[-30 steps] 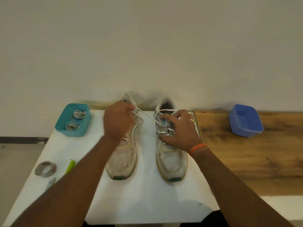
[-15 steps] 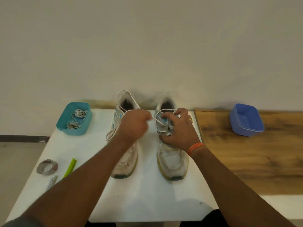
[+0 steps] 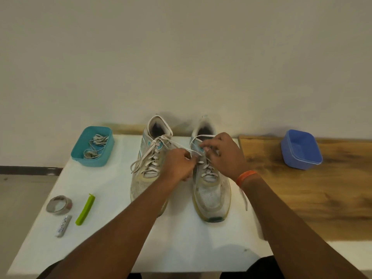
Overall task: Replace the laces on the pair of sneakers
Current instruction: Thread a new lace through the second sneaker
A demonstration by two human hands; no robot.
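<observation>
Two worn white sneakers with teal trim stand side by side on the white table (image 3: 104,198), toes toward me. The left sneaker (image 3: 146,172) is laced, and its white lace ends trail loose over its left side. My left hand (image 3: 178,165) sits between the shoes and pinches a white lace (image 3: 181,147) that runs across from the left shoe's collar. My right hand (image 3: 222,154) is over the upper eyelets of the right sneaker (image 3: 212,196), fingers curled round its lace. One lace end hangs down by my right wrist.
A teal tray (image 3: 91,146) holding old grey laces stands at the back left. A tape roll (image 3: 59,204), a green clip (image 3: 85,210) and a marker (image 3: 63,226) lie at the front left. On the wooden surface (image 3: 302,198) to the right stands a blue tray (image 3: 301,149).
My left hand moved right, from over the left sneaker to the gap between the shoes, uncovering that shoe's lacing. My right hand stayed on the right sneaker's laces.
</observation>
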